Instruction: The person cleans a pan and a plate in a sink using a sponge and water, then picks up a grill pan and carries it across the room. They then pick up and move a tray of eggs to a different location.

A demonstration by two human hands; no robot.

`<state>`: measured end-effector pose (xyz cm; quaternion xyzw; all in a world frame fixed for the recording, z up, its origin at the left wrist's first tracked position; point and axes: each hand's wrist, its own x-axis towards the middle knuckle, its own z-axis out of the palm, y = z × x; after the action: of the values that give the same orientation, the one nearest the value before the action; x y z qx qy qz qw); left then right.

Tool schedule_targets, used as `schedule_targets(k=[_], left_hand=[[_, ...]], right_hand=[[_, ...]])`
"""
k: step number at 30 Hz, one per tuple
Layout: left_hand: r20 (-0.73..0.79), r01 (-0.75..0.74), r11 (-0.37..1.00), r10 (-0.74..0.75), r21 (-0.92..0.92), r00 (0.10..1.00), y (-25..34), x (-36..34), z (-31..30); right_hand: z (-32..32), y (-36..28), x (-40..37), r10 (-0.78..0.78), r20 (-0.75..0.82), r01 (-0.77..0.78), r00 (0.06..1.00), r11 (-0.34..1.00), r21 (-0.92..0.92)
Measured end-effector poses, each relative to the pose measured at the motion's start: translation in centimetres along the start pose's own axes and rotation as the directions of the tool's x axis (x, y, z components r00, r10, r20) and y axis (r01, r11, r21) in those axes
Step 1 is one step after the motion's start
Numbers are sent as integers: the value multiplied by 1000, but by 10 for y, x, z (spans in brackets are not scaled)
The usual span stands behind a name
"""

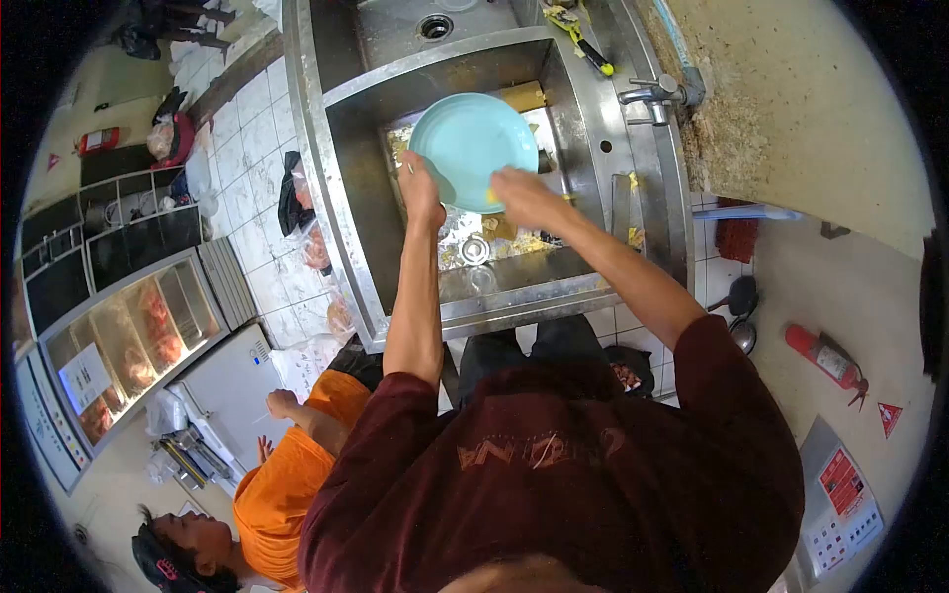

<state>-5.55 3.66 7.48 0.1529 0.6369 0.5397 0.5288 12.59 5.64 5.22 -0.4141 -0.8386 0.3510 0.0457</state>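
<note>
Past the dark red T-shirt, holding the light-blue plate over the steel sink, left edge in left hand, near right edge by right hand, too blurry to tell if gripping something yellow.

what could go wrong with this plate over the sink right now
The plate could slip: the left hand holds it near its rim, and it might drop into the metal basin. The right hand, at the plate's edge, might push it off balance. Yellowish bits lie near the drain and could clog it.
</note>
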Motion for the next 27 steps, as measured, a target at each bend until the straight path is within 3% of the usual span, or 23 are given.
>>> schedule_targets(k=[1,2,4,5,6,7,9,10,11,12,14,15,16,17,18,19,21,22,23,24,27], left_hand=[[-31,10,1000,-9,28,999,2,-1,2],[6,55,995,-55,82,998,2,-8,7],[58,63,991,-71,122,996,-31,-15,15],[85,65,988,-78,143,993,-45,-21,23],[-13,184,983,-184,11,983,-48,-30,36],[35,176,984,-175,-30,984,-48,-27,32],[134,178,978,-163,-111,978,-43,-10,6],[30,214,971,-212,-107,977,-19,-14,4],[19,54,998,-54,-21,998,-38,15,-29],[-105,23,998,-30,-66,994,-25,18,-31],[-112,-84,993,74,-87,991,-22,37,-55],[-139,-139,988,128,-70,982,-13,34,-54],[-143,-134,991,131,-11,981,-7,31,-45],[-147,-128,991,134,49,980,-4,27,-35],[-155,-118,987,134,109,979,-6,21,-27],[-56,-165,984,169,74,984,-15,23,-21],[-114,-52,984,72,170,991,-28,27,11],[-67,-50,991,58,122,996,-33,24,28],[-19,-44,997,45,65,999,-33,20,50],[64,5,998,-9,62,998,-42,27,63],[221,65,997,-52,-50,974,-59,35,110]], right_hand=[[-8,8,3,113,10,-110,994,982,-151],[-9,15,15,174,-207,-203,963,971,-127],[-9,26,50,278,-606,-363,745,932,-19],[1,19,60,243,-529,-297,813,955,-19],[14,10,72,201,-444,-231,873,973,-14],[18,5,81,153,-358,-165,921,986,-3],[21,-23,46,-9,-154,57,988,949,310],[8,-26,29,-27,133,-26,991,926,377],[-7,-22,12,-64,403,-122,913,900,418],[-12,-8,-3,-153,324,-76,934,799,597],[-34,18,-18,86,65,-107,994,742,662],[-37,50,-16,174,-128,-80,976,843,532],[-36,78,-8,222,-328,-85,918,919,384],[-52,75,-6,329,-514,-252,792,944,215],[-68,70,-5,366,-688,-439,627,895,76],[-57,85,1,295,-822,-573,487,818,-45],[-46,102,-12,357,-821,-464,446,876,129],[-41,102,-23,606,-729,-158,319,792,589],[-46,91,-41,803,-520,210,292,476,854],[-54,83,-54,892,-258,527,372,26,849],[-90,76,-69,662,-575,388,481,428,816]])
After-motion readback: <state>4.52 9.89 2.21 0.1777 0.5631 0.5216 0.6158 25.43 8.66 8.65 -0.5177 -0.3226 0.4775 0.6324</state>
